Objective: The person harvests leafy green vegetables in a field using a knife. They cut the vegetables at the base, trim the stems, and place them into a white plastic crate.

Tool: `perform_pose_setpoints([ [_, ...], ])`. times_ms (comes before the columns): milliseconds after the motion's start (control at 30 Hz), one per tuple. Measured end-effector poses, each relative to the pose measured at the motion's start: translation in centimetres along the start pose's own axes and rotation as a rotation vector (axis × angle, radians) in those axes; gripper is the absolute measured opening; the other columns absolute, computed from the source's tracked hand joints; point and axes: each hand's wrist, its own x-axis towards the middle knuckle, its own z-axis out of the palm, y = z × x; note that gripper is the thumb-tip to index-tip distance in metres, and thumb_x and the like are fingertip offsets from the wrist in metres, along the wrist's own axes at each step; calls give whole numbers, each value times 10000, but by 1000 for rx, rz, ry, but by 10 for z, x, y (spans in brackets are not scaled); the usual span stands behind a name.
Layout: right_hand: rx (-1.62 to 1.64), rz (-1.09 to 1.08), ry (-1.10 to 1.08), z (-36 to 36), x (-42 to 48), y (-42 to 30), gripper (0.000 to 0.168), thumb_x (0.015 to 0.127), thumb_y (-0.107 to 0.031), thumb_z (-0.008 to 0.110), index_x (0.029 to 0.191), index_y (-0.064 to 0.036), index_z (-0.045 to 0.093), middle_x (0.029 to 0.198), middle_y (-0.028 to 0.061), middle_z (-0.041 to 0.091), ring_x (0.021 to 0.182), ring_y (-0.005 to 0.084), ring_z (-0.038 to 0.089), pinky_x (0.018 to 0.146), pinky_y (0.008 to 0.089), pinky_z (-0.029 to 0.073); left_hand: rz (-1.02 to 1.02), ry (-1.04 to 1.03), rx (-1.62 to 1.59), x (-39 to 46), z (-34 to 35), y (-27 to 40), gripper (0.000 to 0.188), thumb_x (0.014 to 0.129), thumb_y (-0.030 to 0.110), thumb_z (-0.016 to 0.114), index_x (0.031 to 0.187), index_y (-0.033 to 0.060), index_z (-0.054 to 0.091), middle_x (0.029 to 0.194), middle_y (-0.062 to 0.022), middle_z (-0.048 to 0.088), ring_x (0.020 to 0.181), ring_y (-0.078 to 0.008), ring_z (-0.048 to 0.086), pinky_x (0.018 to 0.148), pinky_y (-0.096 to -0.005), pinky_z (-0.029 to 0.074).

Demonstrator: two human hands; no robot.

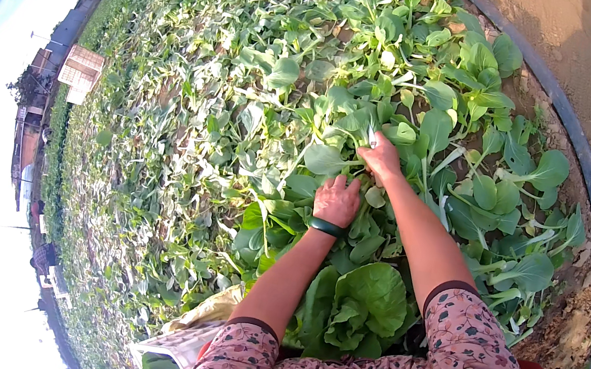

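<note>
My right hand (381,158) is closed around something among the stems of a leafy green plant (360,122), with a narrow pale or shiny thing at its fingers that I cannot make out. Just below and to the left, my left hand (337,200), with a dark green band at the wrist, reaches down into the leaves; its fingertips are partly hidden, and I cannot tell whether they grip a plant. A broad-leafed light green plant (368,308) stands between my forearms, close to my body.
Cut or flattened leaves (196,109) cover the ground leftward. A dark hose or pipe (588,151) curves along bare soil at right. A white container (174,349) with greens is at lower left. Pale crates (81,68) and people stand at the far left.
</note>
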Motion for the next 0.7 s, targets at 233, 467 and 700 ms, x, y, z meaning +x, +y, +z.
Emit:
perform_pose_setpoints([
  [233, 565, -11, 180, -117, -45, 6, 230, 783, -99, 691, 954, -83, 538, 732, 18, 581, 448, 104, 487, 388, 284, 408, -20, -6, -73, 2, 2, -1, 219, 810, 237, 569, 1015, 163, 590, 993, -107, 550, 872, -319, 584, 722, -453, 495],
  [467, -141, -204, 355, -228, -124, 37, 167, 771, -117, 688, 898, -55, 599, 682, 29, 579, 498, 119, 509, 452, 276, 404, -28, 127, -340, 26, -46, 5, 481, 775, 212, 629, 1240, 150, 519, 1380, -186, 354, 1133, -431, 459, 953, -494, 399],
  [700, -528, -686, 356, -239, -231, -35, 393, 700, -48, 641, 1084, -111, 585, 1071, 81, 575, 903, 309, 585, 741, 357, 487, 407, -16, -625, 19, -127, 61, 214, 837, 202, 572, 960, 53, 664, 972, -92, 653, 917, -274, 611, 815, -378, 481],
])
